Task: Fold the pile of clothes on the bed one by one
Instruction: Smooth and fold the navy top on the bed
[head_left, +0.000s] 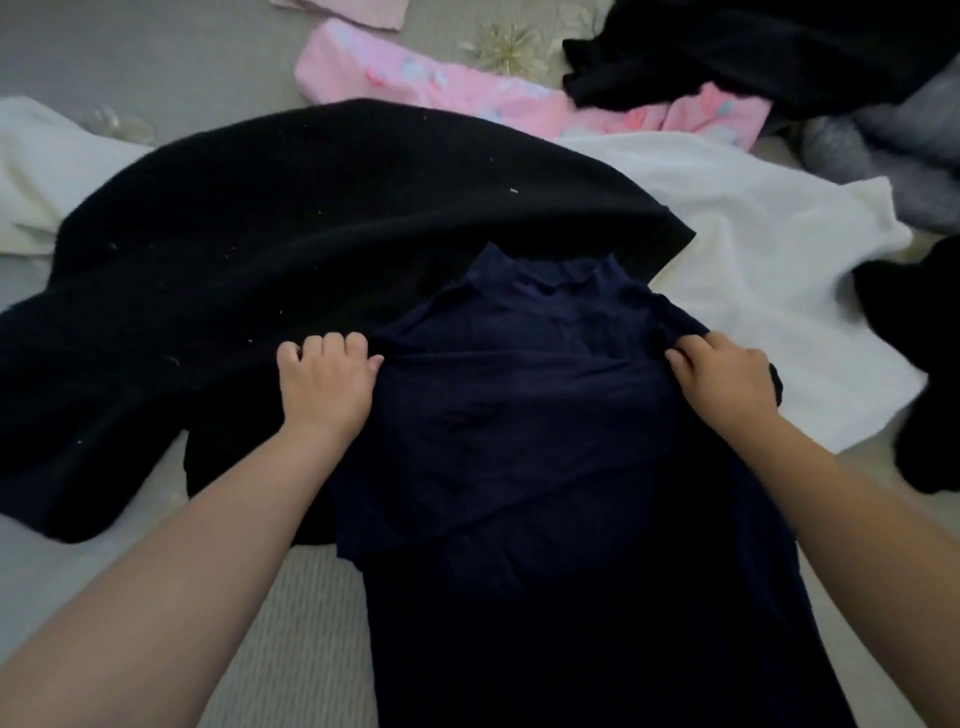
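A navy high-neck top (524, 405) lies lengthwise in front of me on the bed, collar pointing away, its upper part creased across the chest. My left hand (324, 384) grips the top's left shoulder edge with curled fingers. My right hand (724, 382) pinches the right shoulder edge. The top's upper part rests on a large black knit garment (249, 270) spread to the left.
A white garment (753, 270) lies to the right, and another white piece (47, 171) at the far left. Pink patterned clothing (467, 88), a black garment (753, 52) and grey fluffy fabric (883, 150) lie at the back. The grey bedspread (306, 623) shows near me.
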